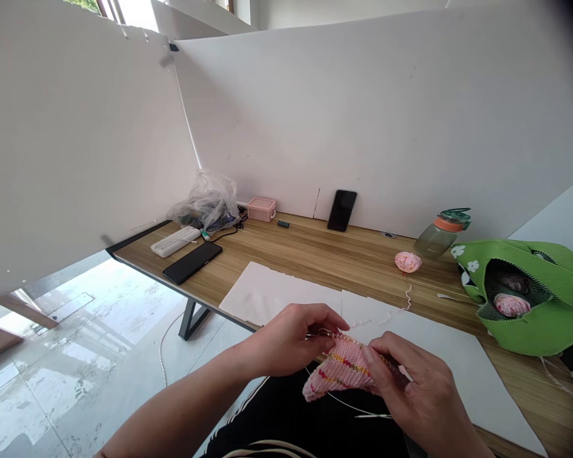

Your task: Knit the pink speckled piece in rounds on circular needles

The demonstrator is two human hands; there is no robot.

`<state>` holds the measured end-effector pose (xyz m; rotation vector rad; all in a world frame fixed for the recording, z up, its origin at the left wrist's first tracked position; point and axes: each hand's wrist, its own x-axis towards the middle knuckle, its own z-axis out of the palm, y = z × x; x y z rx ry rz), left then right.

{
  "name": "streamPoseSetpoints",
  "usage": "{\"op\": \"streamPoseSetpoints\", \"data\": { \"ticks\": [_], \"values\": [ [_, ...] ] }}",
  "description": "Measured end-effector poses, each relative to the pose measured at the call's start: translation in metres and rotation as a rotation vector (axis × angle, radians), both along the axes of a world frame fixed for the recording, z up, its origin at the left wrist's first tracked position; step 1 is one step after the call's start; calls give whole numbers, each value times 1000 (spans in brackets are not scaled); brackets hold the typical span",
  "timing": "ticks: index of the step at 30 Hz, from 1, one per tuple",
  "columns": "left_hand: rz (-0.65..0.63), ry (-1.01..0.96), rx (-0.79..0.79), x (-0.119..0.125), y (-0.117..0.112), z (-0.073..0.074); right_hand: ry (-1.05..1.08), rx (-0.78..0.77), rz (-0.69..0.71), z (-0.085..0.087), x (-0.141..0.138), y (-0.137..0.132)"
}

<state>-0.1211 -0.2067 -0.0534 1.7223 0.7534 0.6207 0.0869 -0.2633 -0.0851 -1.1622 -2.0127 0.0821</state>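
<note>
A pink knitted piece (pixel 342 367) with yellow and red stripes hangs between my two hands above my lap. My left hand (pixel 300 340) pinches its upper left edge, fingers curled around it. On the other side, my right hand (pixel 417 381) grips the right edge, thumb pressed on the fabric. A thin cable and a pale needle tip (pixel 372 416) show below the knitting; the stitches under my fingers are partly hidden. From the work, a strand of yarn (pixel 407 296) runs across the white sheet to a pink yarn ball (pixel 407 261).
White sheets (pixel 286 292) lie along the table's front. Behind are a black phone (pixel 193 262), a white case (pixel 176 242), a plastic bag (pixel 210 200), a pink box (pixel 261 208), a leaning phone (pixel 342 210) and a bottle (pixel 434 236). A green bag (pixel 530 334) stands right, holding yarn.
</note>
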Motion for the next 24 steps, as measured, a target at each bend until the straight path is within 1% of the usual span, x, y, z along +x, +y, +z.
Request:
{"op": "streamPoseSetpoints", "data": {
  "ticks": [5, 10, 16, 24],
  "values": [
    [22, 31, 54, 2, -2, 2, -21, -44, -7, 5, 1, -2],
    [24, 38, 96, 3, -3, 3, -46, -50, -14, 5, -1, -1],
    [40, 42, 105, 4, -3, 3, -48, -52, -16, 7, -4, 1],
    [32, 54, 137, 3, -2, 1, -54, -125, -18, 12, -9, 3]
  ]
}}
